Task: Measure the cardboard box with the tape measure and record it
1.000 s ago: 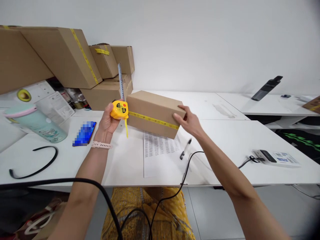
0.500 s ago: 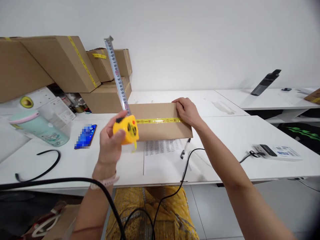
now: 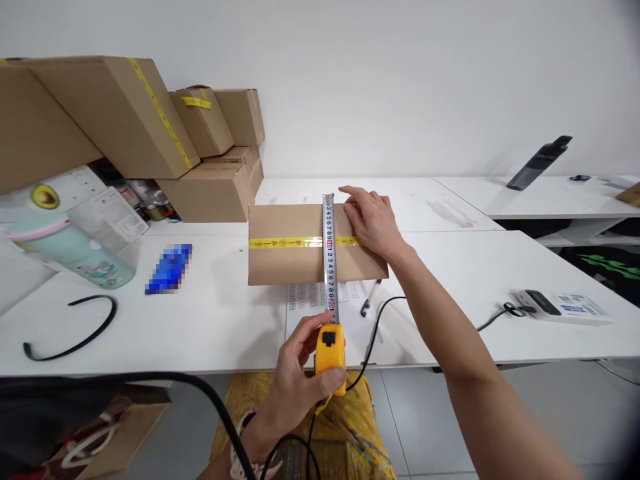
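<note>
The left hand (image 3: 295, 381) gripped the tape measure (image 3: 331, 355); the right hand (image 3: 374, 223), the box (image 3: 287, 263). The box partly hid the sheet (image 3: 303, 317). A pen (image 3: 368, 305) lay nearby.

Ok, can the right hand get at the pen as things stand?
Probably, though the right hand is on the cardboard box and would have to leave it first. The pen shows just below the box's near right corner, its near end uncovered.

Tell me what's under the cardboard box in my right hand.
A printed sheet on the white table shows past the near edge of the cardboard box; the sheet's far end and anything else directly beneath are covered.
</note>
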Demonstrator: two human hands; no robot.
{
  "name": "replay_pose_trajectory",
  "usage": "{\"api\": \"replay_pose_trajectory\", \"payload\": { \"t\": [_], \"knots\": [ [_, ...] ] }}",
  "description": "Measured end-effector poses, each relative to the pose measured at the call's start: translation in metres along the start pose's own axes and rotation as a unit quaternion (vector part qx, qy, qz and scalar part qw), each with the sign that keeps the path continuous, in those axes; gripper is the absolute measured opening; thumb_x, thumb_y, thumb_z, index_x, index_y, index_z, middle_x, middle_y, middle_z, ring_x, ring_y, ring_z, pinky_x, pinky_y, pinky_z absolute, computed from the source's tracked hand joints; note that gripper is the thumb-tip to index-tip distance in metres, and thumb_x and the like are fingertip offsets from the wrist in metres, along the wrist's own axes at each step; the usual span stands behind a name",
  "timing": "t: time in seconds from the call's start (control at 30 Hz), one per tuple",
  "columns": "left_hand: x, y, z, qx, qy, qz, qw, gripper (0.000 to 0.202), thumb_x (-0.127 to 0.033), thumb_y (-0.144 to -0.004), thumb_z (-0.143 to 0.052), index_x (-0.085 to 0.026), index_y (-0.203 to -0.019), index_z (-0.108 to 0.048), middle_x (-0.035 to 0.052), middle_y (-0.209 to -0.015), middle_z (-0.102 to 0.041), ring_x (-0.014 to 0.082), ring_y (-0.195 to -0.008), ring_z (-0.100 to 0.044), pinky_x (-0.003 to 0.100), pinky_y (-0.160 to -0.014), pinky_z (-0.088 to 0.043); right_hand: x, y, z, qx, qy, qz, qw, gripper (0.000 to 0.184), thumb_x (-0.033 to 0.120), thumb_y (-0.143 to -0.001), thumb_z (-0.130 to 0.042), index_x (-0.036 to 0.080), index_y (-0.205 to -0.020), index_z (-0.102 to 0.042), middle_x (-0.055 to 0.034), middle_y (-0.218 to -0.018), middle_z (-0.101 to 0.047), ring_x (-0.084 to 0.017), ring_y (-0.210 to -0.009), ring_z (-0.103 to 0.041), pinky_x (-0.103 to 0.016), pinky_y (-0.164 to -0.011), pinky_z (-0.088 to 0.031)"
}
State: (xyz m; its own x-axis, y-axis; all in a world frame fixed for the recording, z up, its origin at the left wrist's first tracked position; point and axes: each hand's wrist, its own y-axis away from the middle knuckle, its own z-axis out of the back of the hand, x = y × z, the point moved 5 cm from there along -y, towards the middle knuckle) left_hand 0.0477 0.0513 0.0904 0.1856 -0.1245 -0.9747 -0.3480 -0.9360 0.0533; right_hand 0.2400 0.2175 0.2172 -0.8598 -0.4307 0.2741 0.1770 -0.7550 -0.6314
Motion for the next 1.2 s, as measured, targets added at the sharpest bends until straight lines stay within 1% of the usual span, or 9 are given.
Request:
{"api": "replay_pose_trajectory", "payload": {
  "t": [0.13,0.23,0.3,0.43,0.6,0.73,0.93,1.1,1.2],
  "knots": [
    [0.005,0.004,-0.006,0.001,-0.002,0.013,1.0,0.077,-0.052,-0.063,-0.09,-0.031,-0.132,-0.064,0.0105,-0.115,-0.066,0.0318,-0.106,-0.065,0.038,-0.082,-0.057,-0.002,-0.001,-0.004,0.006,0.022,0.032,0.999,0.047,0.03,-0.105,-0.027,0.034,-0.144,-0.053,-0.0079,-0.104,-0.066,-0.028,-0.095,-0.054,-0.046,-0.09,-0.038],
    [0.009,0.006,-0.01,-0.006,-0.007,0.018,1.0,0.076,-0.052,-0.061,-0.09,-0.034,-0.131,-0.064,0.011,-0.119,-0.064,0.0316,-0.107,-0.065,0.036,-0.079,-0.058,-0.005,-0.002,-0.006,0.012,0.024,0.046,0.999,0.049,0.031,-0.106,-0.024,0.039,-0.141,-0.057,-0.0082,-0.106,-0.064,-0.028,-0.096,-0.052,-0.047,-0.091,-0.038],
    [0.013,0.005,-0.013,-0.014,-0.018,0.015,1.0,0.075,-0.051,-0.062,-0.09,-0.036,-0.131,-0.064,0.0106,-0.124,-0.062,0.0312,-0.108,-0.064,0.036,-0.081,-0.058,-0.007,-0.003,-0.007,0.013,0.016,0.051,0.998,0.049,0.032,-0.106,-0.023,0.04,-0.137,-0.061,-0.0084,-0.108,-0.063,-0.028,-0.097,-0.052,-0.048,-0.091,-0.038],
    [0.023,0.002,-0.019,-0.028,-0.052,0.014,0.998,0.077,-0.048,-0.064,-0.09,-0.036,-0.134,-0.062,0.0107,-0.135,-0.056,0.032,-0.114,-0.062,0.038,-0.085,-0.059,-0.009,-0.004,-0.008,0.012,0.008,0.046,0.999,0.051,0.035,-0.107,-0.021,0.039,-0.135,-0.064,-0.0088,-0.108,-0.063,-0.028,-0.097,-0.053,-0.048,-0.09,-0.039],
    [0.026,-0.001,-0.023,-0.038,-0.086,-0.024,0.995,0.074,-0.046,-0.066,-0.089,-0.036,-0.134,-0.062,0.0097,-0.137,-0.054,0.032,-0.118,-0.06,0.046,-0.104,-0.052,-0.009,-0.004,-0.01,0.015,0.012,0.042,0.999,0.052,0.034,-0.107,-0.02,0.039,-0.135,-0.064,-0.0087,-0.109,-0.064,-0.028,-0.098,-0.052,-0.047,-0.09,-0.038],
    [0.028,-0.001,-0.023,-0.034,-0.087,-0.023,0.995,0.074,-0.047,-0.067,-0.088,-0.036,-0.135,-0.061,0.0103,-0.137,-0.054,0.0325,-0.117,-0.06,0.047,-0.103,-0.052,-0.01,-0.003,-0.01,0.003,0.007,0.04,0.999,0.053,0.035,-0.107,-0.019,0.038,-0.133,-0.065,-0.009,-0.106,-0.063,-0.028,-0.096,-0.051,-0.047,-0.089,-0.038],
    [0.031,-0.001,-0.022,-0.034,-0.084,-0.028,0.995,0.075,-0.047,-0.066,-0.089,-0.035,-0.134,-0.061,0.0102,-0.137,-0.054,0.0309,-0.115,-0.061,0.043,-0.1,-0.053,-0.01,-0.003,-0.01,0.003,0.008,0.038,0.999,0.051,0.035,-0.107,-0.021,0.038,-0.132,-0.066,-0.0089,-0.106,-0.063,-0.028,-0.097,-0.051,-0.046,-0.09,-0.038],
    [0.029,0.0,-0.023,-0.036,-0.077,-0.035,0.996,0.071,-0.04,-0.069,-0.086,-0.028,-0.135,-0.06,0.0097,-0.134,-0.054,0.0285,-0.115,-0.061,0.041,-0.099,-0.054,-0.008,-0.001,-0.008,0.009,0.026,0.036,0.999,0.05,0.029,-0.107,-0.024,0.037,-0.133,-0.065,-0.0079,-0.108,-0.063,-0.026,-0.096,-0.051,-0.045,-0.09,-0.037],
    [0.027,0.001,-0.024,-0.026,-0.06,-0.038,0.997,0.073,-0.039,-0.07,-0.085,-0.025,-0.136,-0.058,0.0095,-0.133,-0.054,0.0277,-0.116,-0.061,0.04,-0.101,-0.053,-0.007,-0.001,-0.009,0.014,0.048,0.035,0.998,0.049,0.026,-0.107,-0.024,0.038,-0.137,-0.061,-0.0075,-0.11,-0.063,-0.026,-0.097,-0.051,-0.044,-0.09,-0.036]
  ]
}}
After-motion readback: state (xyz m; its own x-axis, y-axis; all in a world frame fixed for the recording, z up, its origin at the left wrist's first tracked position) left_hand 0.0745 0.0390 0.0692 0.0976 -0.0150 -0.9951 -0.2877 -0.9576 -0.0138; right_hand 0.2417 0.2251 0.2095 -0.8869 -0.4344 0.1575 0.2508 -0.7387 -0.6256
